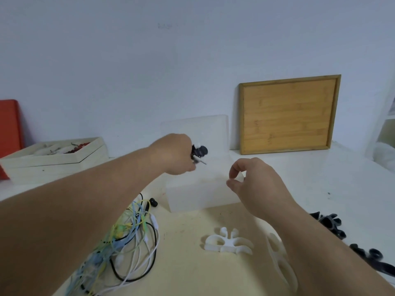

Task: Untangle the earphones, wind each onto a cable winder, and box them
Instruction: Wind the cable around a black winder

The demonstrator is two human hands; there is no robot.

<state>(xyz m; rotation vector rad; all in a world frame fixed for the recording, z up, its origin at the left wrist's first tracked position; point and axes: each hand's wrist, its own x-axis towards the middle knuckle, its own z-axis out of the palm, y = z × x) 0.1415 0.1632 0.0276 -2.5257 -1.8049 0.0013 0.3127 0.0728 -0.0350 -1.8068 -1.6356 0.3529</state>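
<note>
My left hand [175,154] grips a black cable winder [198,153] with an earphone wound on it, held over the translucent white box [201,197]. The box lid stands open behind it. My right hand [252,180] hovers at the box's right end, fingers loosely curled, holding nothing that I can see. A tangle of white, black, blue and yellow earphones [128,242] lies on the table at the lower left, partly under my left forearm. A white winder [228,242] lies in front of the box, and another white winder [282,261] sits partly under my right forearm.
Black winders [331,223] lie at the right edge of the table. A bamboo tray [288,116] leans on the wall behind. A pale wooden box [53,159] with small items stands at the left, beside a red board [8,129].
</note>
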